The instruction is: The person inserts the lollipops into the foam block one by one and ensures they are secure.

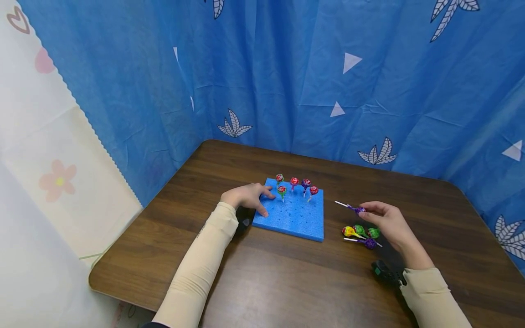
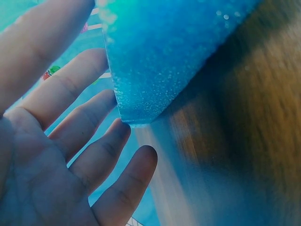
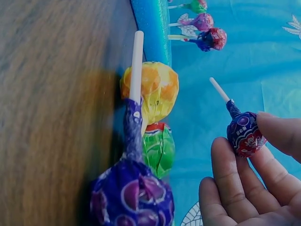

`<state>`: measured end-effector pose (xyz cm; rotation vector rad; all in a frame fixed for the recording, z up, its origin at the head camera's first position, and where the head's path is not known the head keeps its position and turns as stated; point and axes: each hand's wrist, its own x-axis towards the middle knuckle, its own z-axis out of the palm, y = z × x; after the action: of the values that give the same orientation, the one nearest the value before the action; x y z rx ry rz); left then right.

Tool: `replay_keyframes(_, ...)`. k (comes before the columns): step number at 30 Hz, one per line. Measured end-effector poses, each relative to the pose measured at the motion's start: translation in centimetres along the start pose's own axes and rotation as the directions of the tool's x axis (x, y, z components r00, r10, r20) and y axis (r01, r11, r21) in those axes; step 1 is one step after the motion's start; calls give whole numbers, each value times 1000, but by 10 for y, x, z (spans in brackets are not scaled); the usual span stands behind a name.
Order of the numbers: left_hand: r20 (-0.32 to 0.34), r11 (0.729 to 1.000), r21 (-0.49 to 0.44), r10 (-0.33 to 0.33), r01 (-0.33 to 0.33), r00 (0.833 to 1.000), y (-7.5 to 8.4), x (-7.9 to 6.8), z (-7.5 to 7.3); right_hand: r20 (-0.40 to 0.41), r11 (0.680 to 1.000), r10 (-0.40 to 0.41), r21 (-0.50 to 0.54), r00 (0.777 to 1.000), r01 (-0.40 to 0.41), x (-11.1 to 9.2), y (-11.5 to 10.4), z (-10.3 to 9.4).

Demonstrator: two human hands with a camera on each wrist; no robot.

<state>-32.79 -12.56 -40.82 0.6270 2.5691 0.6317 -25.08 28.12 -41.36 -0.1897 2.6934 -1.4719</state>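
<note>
My right hand [image 1: 383, 222] pinches a purple-wrapped lollipop [image 3: 243, 134] by its candy head, above the table, with its white stick pointing left toward the board. A blue foam board [image 1: 293, 218] with small holes lies mid-table. Several lollipops stand upright along its far part, among them a green one [image 1: 281, 189], a pink one [image 1: 294, 181] and a purple one [image 1: 305, 183]. My left hand [image 1: 248, 197] rests at the board's left edge with fingers spread, thumb and fingertips on it. In the left wrist view its fingers lie along the foam's edge.
Below my right hand lies a small group of loose lollipops: a yellow one [image 1: 347, 232], two green ones [image 1: 359, 230] and a purple one [image 1: 370, 243]. The brown wooden table [image 1: 270, 278] runs back to a blue curtain [image 1: 287, 91]. A white curtain [image 1: 53, 150] hangs at left.
</note>
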Motion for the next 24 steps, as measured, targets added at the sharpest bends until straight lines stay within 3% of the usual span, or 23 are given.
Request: replay_keyframes(24,-3,1000,2,1,-1,1000,-2,1,1,-11,1000,-23,15,1000,23,3,-14,9)
